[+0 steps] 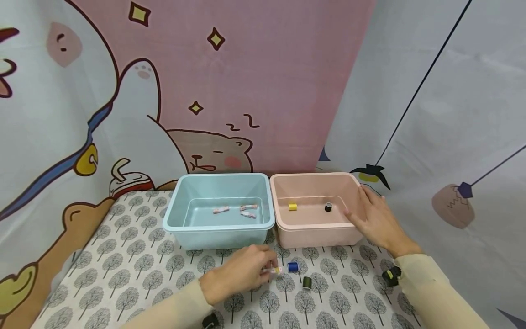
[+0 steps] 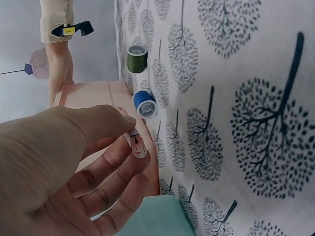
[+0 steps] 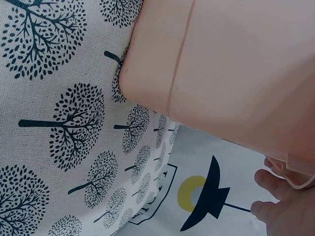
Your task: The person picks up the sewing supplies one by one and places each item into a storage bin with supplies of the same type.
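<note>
My left hand (image 1: 242, 268) pinches a small slim white piece with pink print (image 2: 139, 147) between thumb and fingers, above the cloth. Just right of it, a blue thread spool (image 1: 293, 267) lies on its side, and nearer me stands a dark green thread spool (image 1: 307, 283). My right hand (image 1: 378, 221) grips the right side of the pink plastic bin (image 1: 316, 237), thumb over the rim and fingers outside. Inside that bin are a yellow spool (image 1: 292, 207) and a black spool (image 1: 328, 207). The light blue bin (image 1: 222, 238) holds 3 slim printed pieces (image 1: 248, 214).
The bins stand side by side at the back of a table covered with tree-print cloth (image 1: 144, 262). Behind them hangs a cartoon-printed curtain (image 1: 263, 82). Each wrist wears a dark strap (image 1: 391, 276).
</note>
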The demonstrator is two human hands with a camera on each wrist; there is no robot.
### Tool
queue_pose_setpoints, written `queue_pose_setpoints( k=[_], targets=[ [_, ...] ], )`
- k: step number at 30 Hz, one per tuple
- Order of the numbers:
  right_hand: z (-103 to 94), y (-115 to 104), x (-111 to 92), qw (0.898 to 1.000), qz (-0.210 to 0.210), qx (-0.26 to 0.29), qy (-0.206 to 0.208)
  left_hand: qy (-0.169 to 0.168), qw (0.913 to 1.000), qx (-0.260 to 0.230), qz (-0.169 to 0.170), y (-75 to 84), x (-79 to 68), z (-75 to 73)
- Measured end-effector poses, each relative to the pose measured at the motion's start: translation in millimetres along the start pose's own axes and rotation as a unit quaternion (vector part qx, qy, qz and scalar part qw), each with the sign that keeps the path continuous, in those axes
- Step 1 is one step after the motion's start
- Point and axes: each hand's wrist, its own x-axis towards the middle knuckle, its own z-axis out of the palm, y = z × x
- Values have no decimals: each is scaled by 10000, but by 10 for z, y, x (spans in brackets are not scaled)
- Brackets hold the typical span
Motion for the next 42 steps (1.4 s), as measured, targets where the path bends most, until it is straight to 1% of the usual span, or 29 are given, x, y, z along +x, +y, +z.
queue_pose_setpoints(
  k=[6,16,21,29,36,42],
  targets=[
    [-1,3,-4,10000,-11,-47,26,102,9997,-235,24,9,-8,-76],
    [-11,-14,-1,10000,24,-41,-24,194,9992,-339,23,46,-17,-220],
    [-1,-1,-4,10000,-9,-31,53,316,9991,-271,99,82,-10,-299],
    [-16,-6,-8,10000,-4,-50,-15,479,9985,-202,172,118,10,-417],
    [-22,-15,4,10000,52,-39,-41,793,9961,-47,371,119,49,-534],
    [-19,-15,2,10000,58,-39,-43,937,9949,63,372,124,81,-638]
  ],
)
